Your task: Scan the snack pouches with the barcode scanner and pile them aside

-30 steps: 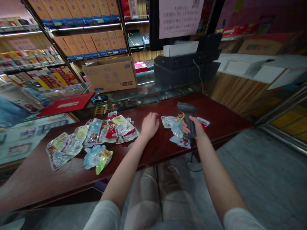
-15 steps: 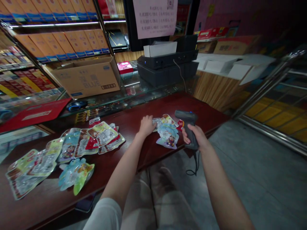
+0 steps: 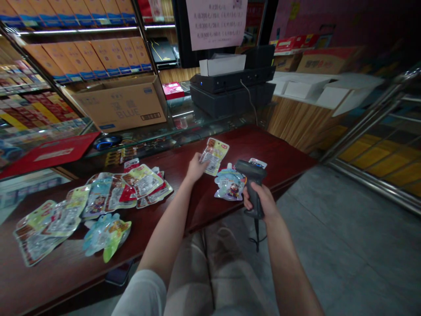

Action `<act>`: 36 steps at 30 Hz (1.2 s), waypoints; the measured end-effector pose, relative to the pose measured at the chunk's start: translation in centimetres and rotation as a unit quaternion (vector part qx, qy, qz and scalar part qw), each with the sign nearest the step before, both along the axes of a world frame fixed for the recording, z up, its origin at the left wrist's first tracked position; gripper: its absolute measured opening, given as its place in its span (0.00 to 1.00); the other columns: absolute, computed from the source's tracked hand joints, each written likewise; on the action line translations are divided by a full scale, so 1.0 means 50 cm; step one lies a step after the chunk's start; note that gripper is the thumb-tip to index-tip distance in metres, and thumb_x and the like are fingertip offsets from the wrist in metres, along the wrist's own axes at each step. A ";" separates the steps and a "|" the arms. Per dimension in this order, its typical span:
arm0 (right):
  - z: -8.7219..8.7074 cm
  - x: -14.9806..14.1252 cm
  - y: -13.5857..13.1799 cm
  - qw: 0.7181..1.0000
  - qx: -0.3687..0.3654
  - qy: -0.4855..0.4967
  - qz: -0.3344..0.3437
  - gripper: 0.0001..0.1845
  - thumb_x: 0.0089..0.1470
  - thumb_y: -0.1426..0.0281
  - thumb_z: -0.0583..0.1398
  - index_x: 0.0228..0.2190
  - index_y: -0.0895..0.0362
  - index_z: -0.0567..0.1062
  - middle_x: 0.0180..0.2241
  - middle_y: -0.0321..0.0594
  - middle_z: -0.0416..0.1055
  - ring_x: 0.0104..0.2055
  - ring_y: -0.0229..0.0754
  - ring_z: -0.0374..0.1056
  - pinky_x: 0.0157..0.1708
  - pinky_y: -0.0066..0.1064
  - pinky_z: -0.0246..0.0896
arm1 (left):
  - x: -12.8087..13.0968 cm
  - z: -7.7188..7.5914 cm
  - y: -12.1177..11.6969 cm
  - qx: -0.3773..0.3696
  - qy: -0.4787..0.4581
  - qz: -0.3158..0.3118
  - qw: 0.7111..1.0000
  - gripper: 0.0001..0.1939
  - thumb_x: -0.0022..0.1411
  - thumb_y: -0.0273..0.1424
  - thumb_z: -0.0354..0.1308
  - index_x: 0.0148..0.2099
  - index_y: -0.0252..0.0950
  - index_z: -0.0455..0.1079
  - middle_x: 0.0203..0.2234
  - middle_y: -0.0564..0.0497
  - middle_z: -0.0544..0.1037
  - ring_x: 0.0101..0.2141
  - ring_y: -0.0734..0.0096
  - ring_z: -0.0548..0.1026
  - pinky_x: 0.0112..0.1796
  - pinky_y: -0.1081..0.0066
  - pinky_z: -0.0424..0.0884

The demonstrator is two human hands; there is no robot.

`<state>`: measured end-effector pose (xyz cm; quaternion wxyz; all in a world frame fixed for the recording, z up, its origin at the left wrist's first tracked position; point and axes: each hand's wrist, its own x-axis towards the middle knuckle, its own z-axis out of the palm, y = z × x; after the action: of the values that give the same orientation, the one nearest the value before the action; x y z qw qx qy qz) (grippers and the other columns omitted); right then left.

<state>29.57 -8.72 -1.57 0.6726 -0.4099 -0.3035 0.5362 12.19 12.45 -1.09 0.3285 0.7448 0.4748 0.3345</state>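
Observation:
My left hand (image 3: 196, 168) is closed on a yellow snack packet (image 3: 215, 154) and holds it up, tilted, just above the dark red table (image 3: 283, 156). My right hand (image 3: 257, 202) grips the handle of a black corded barcode scanner (image 3: 250, 177), whose head points toward the packet. Under and between the hands lie a blue cartoon packet (image 3: 229, 184) and a small red and white packet (image 3: 257, 163). To the left several more snack packets (image 3: 131, 188) are spread over the table.
A glass counter (image 3: 184, 127) behind the table carries a cardboard box (image 3: 121, 105), a blue mouse (image 3: 107, 141), a red mat (image 3: 46, 151) and a black printer stack (image 3: 232, 87). Shelves of boxed goods (image 3: 85, 52) fill the back left. Grey floor (image 3: 345, 245) lies right.
My left hand has picked a yellow packet off the right-hand pile and raised it. My right hand has drawn the scanner slightly left and down toward it.

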 end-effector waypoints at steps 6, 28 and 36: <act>0.023 -0.013 0.040 1.000 0.011 -0.007 0.010 0.19 0.51 0.54 0.67 0.29 0.53 0.67 0.18 0.32 0.67 0.12 0.33 0.57 0.11 0.28 0.55 | 0.006 0.003 0.010 -0.016 -0.171 0.066 0.983 0.10 0.55 0.30 0.60 0.35 0.39 0.60 0.31 0.53 0.75 0.33 0.68 0.75 0.41 0.67 0.72; 0.058 -0.171 0.185 0.989 0.031 -0.003 0.145 0.23 0.48 0.56 0.67 0.40 0.56 0.69 0.19 0.27 0.67 0.13 0.31 0.58 0.13 0.23 0.51 | -0.208 0.048 0.015 0.098 -0.270 0.155 0.945 0.17 0.55 0.27 0.59 0.46 0.39 0.60 0.39 0.50 0.75 0.41 0.65 0.76 0.49 0.62 0.72; 0.043 -0.172 0.190 0.984 0.004 -0.032 0.177 0.24 0.48 0.55 0.67 0.40 0.56 0.68 0.18 0.26 0.66 0.13 0.31 0.56 0.13 0.24 0.50 | -0.218 0.036 0.001 0.077 -0.280 0.156 0.944 0.17 0.58 0.27 0.58 0.48 0.39 0.58 0.42 0.49 0.75 0.44 0.65 0.77 0.51 0.63 0.70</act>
<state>20.98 0.78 0.56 0.5590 -0.3637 -0.3947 0.6320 1.29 12.52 0.73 0.3335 0.5609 0.4461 0.6125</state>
